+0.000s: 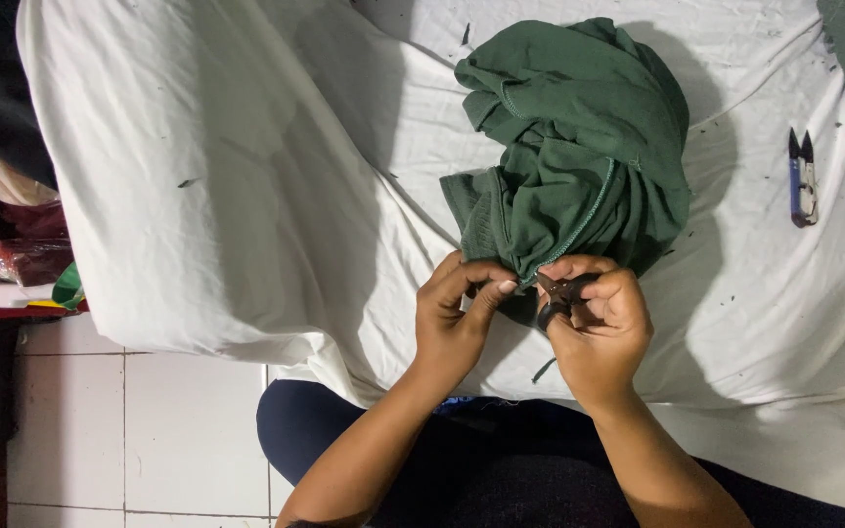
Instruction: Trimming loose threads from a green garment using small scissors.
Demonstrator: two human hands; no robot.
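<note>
Head view: right hand [599,328] grips thread snips [559,291] pointing left at green garment [579,147] pinched by left hand [462,308].

Cover: a wrinkled white cloth sheet [227,176] flecked with dark thread bits.
Right side: blue-handled thread snips [801,181] lying on it.
Floor: white ceramic tiles [149,430].

Two bare forearms with no sleeves, watch or bracelets lead to the left hand [452,318] and right hand [600,328]. No rings show on the fingers [489,293]. Dark navy trousers [364,430] cover the lap below.
</note>
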